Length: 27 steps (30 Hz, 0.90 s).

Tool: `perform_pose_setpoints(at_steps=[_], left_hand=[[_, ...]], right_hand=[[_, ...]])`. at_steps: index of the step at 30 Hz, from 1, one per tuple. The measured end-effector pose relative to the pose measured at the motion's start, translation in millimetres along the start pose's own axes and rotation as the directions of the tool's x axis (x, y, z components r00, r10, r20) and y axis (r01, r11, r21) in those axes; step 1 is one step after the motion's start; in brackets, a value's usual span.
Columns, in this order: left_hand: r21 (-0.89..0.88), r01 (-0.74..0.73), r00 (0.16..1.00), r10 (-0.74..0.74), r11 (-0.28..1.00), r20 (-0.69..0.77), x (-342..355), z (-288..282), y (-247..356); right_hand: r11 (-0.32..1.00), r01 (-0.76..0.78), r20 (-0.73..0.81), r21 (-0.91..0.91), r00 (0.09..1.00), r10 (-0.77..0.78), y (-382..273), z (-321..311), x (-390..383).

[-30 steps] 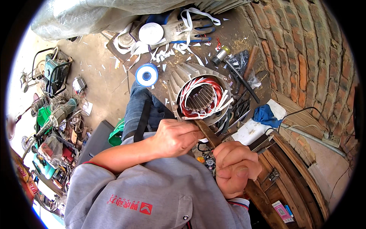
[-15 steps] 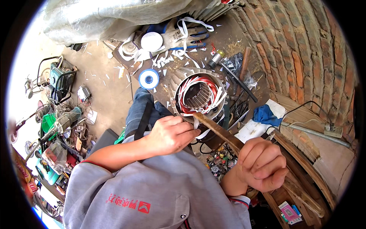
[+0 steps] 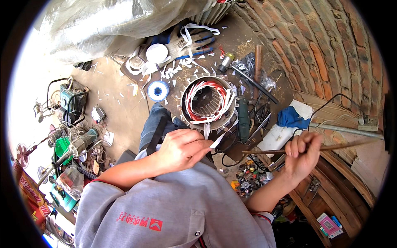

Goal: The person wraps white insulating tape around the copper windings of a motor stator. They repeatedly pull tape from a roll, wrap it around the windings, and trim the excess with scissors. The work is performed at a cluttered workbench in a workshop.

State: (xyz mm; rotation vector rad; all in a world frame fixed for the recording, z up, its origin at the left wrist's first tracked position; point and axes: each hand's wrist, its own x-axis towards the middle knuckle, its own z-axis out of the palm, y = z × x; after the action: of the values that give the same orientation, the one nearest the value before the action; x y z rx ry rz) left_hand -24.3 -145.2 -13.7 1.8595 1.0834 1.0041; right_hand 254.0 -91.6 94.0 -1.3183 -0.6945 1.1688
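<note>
Left hand (image 3: 184, 145) is closed, thumb and fingertips pinching a white strip (image 3: 218, 139). Right hand (image 3: 303, 155) is closed around a thin stick (image 3: 264, 152), long axis crosswise, its inner end aimed toward the left hand and clear of the housing (image 3: 225, 85). The housing stands directly ahead of the left hand, the nearer of the two; its bore faces up, ringed by a red winding (image 3: 192, 109). Farther out: spool (image 3: 158, 91) ahead-left, glove (image 3: 186, 45) beyond it, black-handled tool (image 3: 257, 84) right of the housing, blue cloth (image 3: 291, 117) just ahead of the right hand.
</note>
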Motion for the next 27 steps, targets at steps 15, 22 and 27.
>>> perform_pose_setpoints(at_steps=[15, 22, 27], left_hand=[[-0.093, 0.139, 0.990, -0.139, 0.986, 0.005, -13.2, -0.7, 10.1], [-0.141, 0.229, 0.971, -0.236, 0.963, -0.033, -13.0, -5.3, 13.0], [-0.146, 0.136, 0.991, -0.134, 0.980, 0.022, -13.6, -3.8, 2.9]], right_hand=[[0.488, -0.276, -0.302, -0.828, 0.953, 0.025, 219.8, -140.1, 24.0], [0.316, 0.033, -0.110, -0.948, 0.899, -0.425, 170.3, -77.2, 1.5], [0.834, -0.476, 0.192, -0.281, 0.823, 0.534, 112.9, 4.6, -66.1]])
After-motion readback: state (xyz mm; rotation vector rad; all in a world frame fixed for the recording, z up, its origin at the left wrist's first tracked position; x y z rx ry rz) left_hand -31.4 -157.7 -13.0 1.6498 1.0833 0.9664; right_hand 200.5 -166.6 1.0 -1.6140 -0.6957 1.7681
